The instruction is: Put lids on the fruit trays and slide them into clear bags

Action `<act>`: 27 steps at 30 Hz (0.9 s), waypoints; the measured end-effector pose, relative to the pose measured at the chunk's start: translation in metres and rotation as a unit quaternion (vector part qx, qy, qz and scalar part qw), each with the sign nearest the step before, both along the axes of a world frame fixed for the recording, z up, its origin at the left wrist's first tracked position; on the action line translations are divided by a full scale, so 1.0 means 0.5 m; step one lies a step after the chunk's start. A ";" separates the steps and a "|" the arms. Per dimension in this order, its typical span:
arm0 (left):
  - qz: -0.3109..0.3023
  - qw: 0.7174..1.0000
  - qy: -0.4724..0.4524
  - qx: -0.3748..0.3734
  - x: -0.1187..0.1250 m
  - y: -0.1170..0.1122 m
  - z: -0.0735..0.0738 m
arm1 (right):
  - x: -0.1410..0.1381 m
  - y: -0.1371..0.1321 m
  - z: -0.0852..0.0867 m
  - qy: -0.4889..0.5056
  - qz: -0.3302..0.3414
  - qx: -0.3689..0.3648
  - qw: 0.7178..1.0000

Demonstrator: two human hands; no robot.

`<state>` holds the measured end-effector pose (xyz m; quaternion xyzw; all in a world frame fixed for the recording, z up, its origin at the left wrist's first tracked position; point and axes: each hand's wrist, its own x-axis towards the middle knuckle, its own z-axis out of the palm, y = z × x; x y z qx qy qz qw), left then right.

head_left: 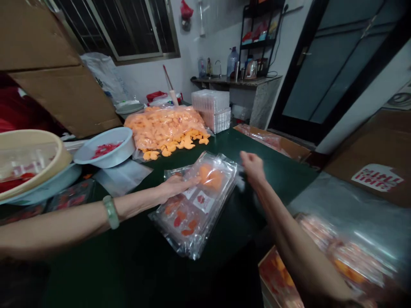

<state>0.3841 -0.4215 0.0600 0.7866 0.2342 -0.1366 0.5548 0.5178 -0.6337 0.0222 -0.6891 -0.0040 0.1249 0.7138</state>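
One stack of clear plastic packets (205, 205) on the dark green tabletop (135, 256), between the hands, long axis near-left to far-right. Left hand (178, 186) nearer: fingers outstretched across the stack's top. Right hand (253, 167) just beside the far end, fingers curled, blurred; can't tell if holding anything.

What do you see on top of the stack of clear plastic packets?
The left hand lies across the stack of clear plastic packets. Orange pieces and a white, red-marked label show near it. The hand covers part of the top; the lower packets' contents are hidden.
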 end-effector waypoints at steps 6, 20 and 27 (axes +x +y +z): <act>0.006 0.997 -0.059 0.040 0.003 -0.015 -0.005 | -0.207 -0.023 -0.008 0.030 0.014 -0.044 0.998; 0.122 0.964 -0.223 -0.075 -0.086 -0.001 -0.025 | -0.300 0.115 0.051 -0.019 0.079 0.172 0.982; 0.119 0.954 -0.252 -0.115 -0.216 0.016 0.030 | -0.371 0.088 0.095 -0.071 0.173 0.292 0.938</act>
